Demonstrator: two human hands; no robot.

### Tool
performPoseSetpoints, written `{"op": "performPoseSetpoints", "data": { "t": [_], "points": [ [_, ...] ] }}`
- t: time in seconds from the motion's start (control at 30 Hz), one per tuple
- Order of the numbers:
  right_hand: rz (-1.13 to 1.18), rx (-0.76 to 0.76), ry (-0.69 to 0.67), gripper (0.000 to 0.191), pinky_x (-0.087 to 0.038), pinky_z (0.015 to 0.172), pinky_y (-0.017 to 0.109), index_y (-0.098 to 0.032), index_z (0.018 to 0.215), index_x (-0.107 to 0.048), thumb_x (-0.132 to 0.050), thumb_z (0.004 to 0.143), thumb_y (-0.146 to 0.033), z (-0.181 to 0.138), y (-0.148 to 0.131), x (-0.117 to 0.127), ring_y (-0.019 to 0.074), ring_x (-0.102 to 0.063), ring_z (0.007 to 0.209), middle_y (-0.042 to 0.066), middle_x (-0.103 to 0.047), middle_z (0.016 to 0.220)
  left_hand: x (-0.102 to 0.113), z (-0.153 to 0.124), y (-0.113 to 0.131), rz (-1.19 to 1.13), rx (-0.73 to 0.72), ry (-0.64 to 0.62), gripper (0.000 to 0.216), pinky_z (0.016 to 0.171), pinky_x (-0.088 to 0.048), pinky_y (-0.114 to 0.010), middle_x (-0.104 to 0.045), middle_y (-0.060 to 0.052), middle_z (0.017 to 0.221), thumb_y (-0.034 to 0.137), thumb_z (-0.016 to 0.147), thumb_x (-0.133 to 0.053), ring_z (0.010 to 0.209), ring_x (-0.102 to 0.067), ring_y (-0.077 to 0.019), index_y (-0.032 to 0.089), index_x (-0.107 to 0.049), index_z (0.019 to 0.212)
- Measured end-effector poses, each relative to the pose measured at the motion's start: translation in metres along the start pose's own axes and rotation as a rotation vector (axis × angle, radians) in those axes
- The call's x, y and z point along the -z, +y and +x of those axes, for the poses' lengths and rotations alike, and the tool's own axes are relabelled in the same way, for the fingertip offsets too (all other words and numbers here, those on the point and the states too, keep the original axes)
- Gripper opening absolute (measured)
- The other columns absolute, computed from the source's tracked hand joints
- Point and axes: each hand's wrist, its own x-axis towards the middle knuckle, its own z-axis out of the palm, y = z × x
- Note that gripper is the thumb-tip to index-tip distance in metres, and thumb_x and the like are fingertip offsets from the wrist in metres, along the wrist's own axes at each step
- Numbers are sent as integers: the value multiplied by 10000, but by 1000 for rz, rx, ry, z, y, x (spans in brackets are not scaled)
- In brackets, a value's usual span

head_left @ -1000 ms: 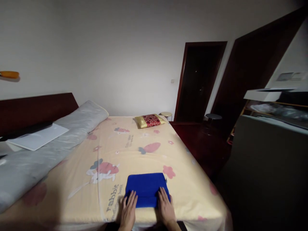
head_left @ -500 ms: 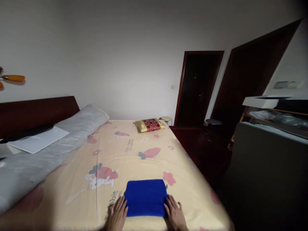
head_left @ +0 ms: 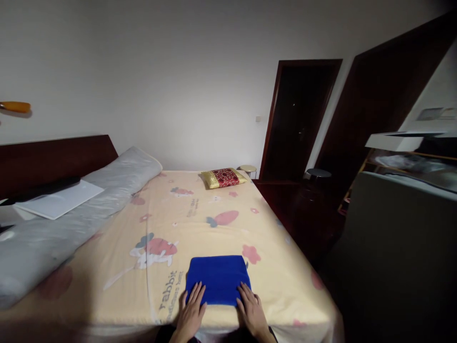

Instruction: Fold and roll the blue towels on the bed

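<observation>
Left hand (head_left: 192,308) and right hand (head_left: 251,307) rest palm-down, fingers extended over the near corners of the blue cloth (head_left: 219,272); no grip visible, just contact. Cloth lies flat near the bed (head_left: 285,286)'s near edge. Probably light, soft, limp, not fragile, low slip; can't tell layer count. Best hold: both side edges, thumbs underneath, so it doesn't sag. Red-and-gold cushion (head_left: 225,177) at the bed's far end, pale-topped stool (head_left: 248,168) beyond the bed.

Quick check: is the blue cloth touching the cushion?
Apart. The head view shows a wide stretch of patterned sheet between the blue cloth at the near edge and the cushion farther back.
</observation>
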Motion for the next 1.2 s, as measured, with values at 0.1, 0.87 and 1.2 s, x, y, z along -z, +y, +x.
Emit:
{"op": "performPoseSetpoints", "data": {
  "t": [0.1,0.87,1.2],
  "points": [
    [7,-7,-21,527,-370,1091,501,-291,1426,-407,-297,963,-518,-4,-2,3,239,-379,1386,60,-400,1508,3,-2,0,7,-6,-25,622,1178,-241,-505,-252,26,1580,235,886,-358,1453,-267,-194,309,-207,1485],
    [-113,-113,-30,349,-279,1039,533,-144,1038,-679,-409,817,-157,21,-21,36,322,-559,1116,152,-680,1102,28,20,-15,12,226,-49,544,1173,-138,-565,-625,-92,1334,111,802,-335,1358,-426,-263,185,-570,1287],
    [33,64,-136,437,-276,1126,414,-328,1296,-551,-433,879,-272,26,-80,3,194,-517,1247,-11,-621,1320,18,25,51,-105,-24,-131,542,1195,-265,-398,-451,-23,1505,254,891,-332,1397,-379,-172,237,-409,1427]
  ]
}}
